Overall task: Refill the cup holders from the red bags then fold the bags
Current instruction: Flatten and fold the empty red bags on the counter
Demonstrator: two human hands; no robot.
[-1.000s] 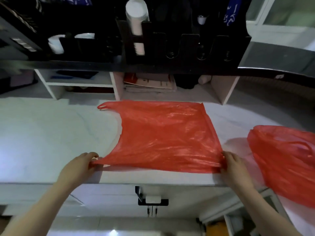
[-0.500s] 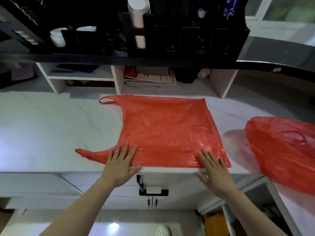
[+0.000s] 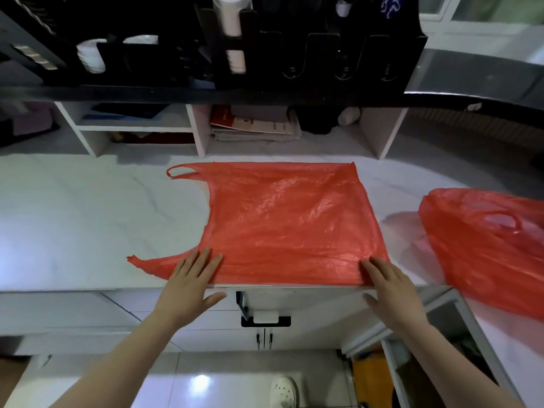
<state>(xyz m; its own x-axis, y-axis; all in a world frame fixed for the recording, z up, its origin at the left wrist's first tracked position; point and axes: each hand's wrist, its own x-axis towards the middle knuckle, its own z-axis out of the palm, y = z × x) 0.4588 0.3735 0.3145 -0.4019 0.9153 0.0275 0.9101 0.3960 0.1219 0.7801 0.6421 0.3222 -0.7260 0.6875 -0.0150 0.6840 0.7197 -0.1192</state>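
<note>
Counter (image 3: 73,225): white marble top. Its front edge runs straight across below both hands, and a wide stretch of white surface lies left of the flat bag.
Cup holder (image 3: 321,48): black rack on the ledge above the counter, with a row of slots along its front.
Flat bag (image 3: 288,225): red plastic, spread flat in the middle of the counter. Its near edge lies right along the counter's front edge. The far edge stops short of the shelf, one handle loop points left at the far corner, and the other handle trails left at the near corner.
Second bag (image 3: 485,245): red and loosely bunched, lying on the counter to the right. A strip of white top separates it from the flat bag.
Shelf (image 3: 200,134): white compartments under the ledge, at the back of the counter.
Papers (image 3: 256,125): a stack in the middle compartment.
Cabinet door (image 3: 397,328): stands open below the counter on the right, under the right forearm.
Left hand (image 3: 191,284): released, holding nothing. The straight fingers lie flat on the flat bag's near left part, and the thumb hangs past the counter edge.
Right hand (image 3: 391,287): released as well. The straight fingers press the bag's near right corner, and the thumb is below the counter edge.
Cups (image 3: 231,19): a white stack standing in one slot of the cup holder.
Shoe (image 3: 284,391): white, on the floor below.
</note>
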